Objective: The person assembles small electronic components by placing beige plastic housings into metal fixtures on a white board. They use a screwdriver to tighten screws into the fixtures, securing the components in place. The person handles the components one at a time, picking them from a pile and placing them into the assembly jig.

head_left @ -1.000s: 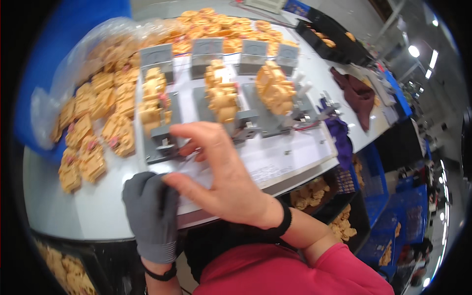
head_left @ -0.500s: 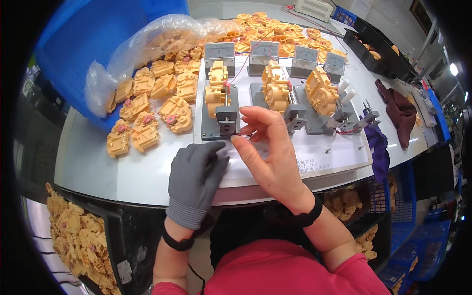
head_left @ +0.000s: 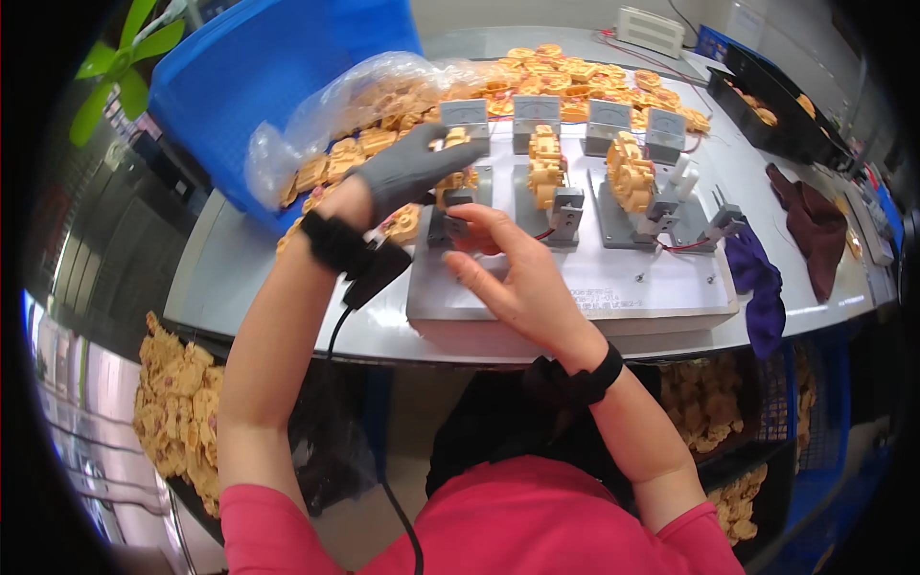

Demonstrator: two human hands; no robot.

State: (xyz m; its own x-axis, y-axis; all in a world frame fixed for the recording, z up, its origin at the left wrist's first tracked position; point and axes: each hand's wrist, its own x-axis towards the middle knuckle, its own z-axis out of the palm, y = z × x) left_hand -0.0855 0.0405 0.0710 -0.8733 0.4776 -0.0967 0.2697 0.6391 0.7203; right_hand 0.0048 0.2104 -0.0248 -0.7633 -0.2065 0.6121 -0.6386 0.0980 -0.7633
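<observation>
My left hand [head_left: 407, 171], in a grey glove, reaches over the leftmost fixture [head_left: 450, 222] and closes on an orange plastic part [head_left: 452, 180] standing in it. My bare right hand [head_left: 513, 273] sits just in front, its fingertips on the grey clamp block of that same fixture. The fixtures stand on a grey base plate [head_left: 594, 287]. Two more fixtures to the right each carry a stack of orange parts [head_left: 544, 165] [head_left: 631, 174].
Loose orange parts [head_left: 575, 81] lie across the back of the white table, some in a clear plastic bag [head_left: 355, 105] against a blue bin [head_left: 268, 67]. Purple cloth [head_left: 757, 278] and maroon cloth [head_left: 815, 225] lie at right. Crates of orange parts [head_left: 177, 412] sit below the table.
My left hand rose from the table's front edge up to the orange part in the leftmost fixture. My right hand stayed at the clamp block. The view shifted.
</observation>
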